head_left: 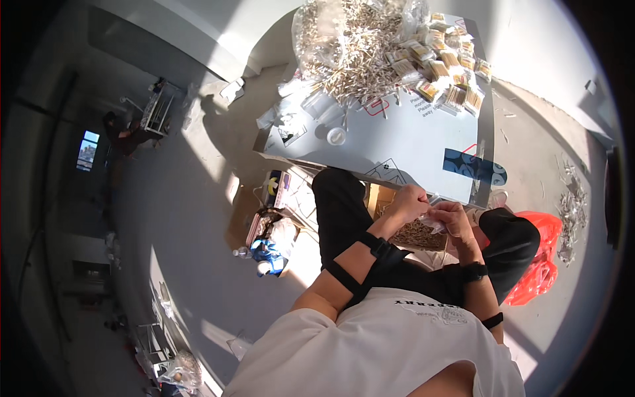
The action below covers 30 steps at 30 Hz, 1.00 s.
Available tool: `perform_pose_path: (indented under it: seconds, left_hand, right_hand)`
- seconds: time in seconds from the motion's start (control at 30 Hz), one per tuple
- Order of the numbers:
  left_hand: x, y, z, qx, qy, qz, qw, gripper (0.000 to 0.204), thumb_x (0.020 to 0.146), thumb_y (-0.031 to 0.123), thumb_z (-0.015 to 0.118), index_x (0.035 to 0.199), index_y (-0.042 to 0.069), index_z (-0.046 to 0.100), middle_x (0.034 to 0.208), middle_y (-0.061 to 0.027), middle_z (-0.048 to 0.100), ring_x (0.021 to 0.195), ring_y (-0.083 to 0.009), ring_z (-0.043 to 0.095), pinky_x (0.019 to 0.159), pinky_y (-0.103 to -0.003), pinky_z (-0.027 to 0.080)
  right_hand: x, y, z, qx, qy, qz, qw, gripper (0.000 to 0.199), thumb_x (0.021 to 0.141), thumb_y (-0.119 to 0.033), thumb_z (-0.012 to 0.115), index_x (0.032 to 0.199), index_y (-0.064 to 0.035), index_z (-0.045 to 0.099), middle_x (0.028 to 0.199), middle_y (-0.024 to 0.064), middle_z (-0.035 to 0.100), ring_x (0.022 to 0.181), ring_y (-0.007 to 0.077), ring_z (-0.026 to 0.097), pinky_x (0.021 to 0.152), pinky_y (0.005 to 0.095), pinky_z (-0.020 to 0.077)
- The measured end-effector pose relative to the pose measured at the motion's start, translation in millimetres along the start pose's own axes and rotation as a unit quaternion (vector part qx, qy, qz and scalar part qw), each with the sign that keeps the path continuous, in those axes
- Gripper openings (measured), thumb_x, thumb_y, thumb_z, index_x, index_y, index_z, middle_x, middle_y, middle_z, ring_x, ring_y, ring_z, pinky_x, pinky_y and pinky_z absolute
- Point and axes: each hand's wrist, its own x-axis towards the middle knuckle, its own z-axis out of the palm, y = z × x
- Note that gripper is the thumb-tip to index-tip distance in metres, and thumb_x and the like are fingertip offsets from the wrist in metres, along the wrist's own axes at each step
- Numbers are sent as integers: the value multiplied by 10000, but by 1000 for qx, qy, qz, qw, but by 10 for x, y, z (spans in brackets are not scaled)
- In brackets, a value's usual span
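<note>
Over my lap, at the table's near edge, my left hand (410, 202) and my right hand (452, 218) are close together with fingers pinched. Between them is a small clear plastic bag (434, 223), gripped by both; whether anything is inside cannot be made out. On the white table (403, 142) lies a big loose heap of cotton swabs (360, 56), partly spilling from a large clear bag (317, 30). To its right are several filled packets of cotton swabs (455, 76).
Below my hands, a cardboard box (381, 196) holds many thin sticks (417, 236). A red plastic bag (539, 264) is by my right knee. Left of my legs stand bags and bottles (270, 248). A round white container (336, 136) sits on the table. Another person (122, 132) is far left.
</note>
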Motion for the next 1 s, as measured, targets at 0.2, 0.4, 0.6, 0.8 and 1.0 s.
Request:
perform_pose_path:
  seconds: [0.2, 0.4, 0.6, 0.8, 1.0]
  left_hand:
    - [303, 173, 339, -48, 30, 58, 997, 160, 721, 89, 691, 638, -9, 596, 524, -86, 568, 488, -130, 528, 465, -297, 412]
    - [311, 375, 506, -136, 2, 9, 991, 219, 845, 65, 619, 637, 27, 561, 549, 17, 516, 448, -35, 414, 380, -199, 303]
    - [393, 385, 577, -91, 41, 75, 992, 197, 797, 20, 654, 649, 11, 523, 558, 23, 509, 544, -35, 437, 460, -233, 348]
    - [450, 502, 660, 14, 15, 117, 993, 210, 757, 24, 673, 672, -4, 484, 574, -88, 537, 543, -150, 504, 492, -301, 399]
    - [460, 570, 653, 15, -50, 115, 992, 204, 770, 21, 706, 685, 11, 521, 583, -1, 536, 553, -56, 461, 475, -246, 375]
  right_hand:
    - [-142, -88, -238, -340, 376, -354, 786, 129, 834, -82, 658, 879, 31, 617, 743, 25, 627, 647, 90, 542, 618, 228, 448]
    - [-244, -193, -242, -97, 231, -217, 944, 141, 868, -91, 654, 888, 38, 602, 755, 30, 622, 712, 61, 545, 659, 226, 461]
    - [-213, -180, -247, -10, 195, -200, 960, 151, 893, -108, 644, 882, 37, 603, 753, 30, 628, 696, 57, 562, 627, 215, 476]
    - [-241, -218, -389, 28, 201, -186, 961, 150, 879, -94, 634, 812, 39, 611, 697, 35, 627, 610, 60, 542, 549, 212, 439]
    - [-269, -279, -531, -17, 187, -169, 968, 193, 879, -114, 611, 752, 31, 612, 630, 13, 571, 580, 59, 508, 531, 222, 415]
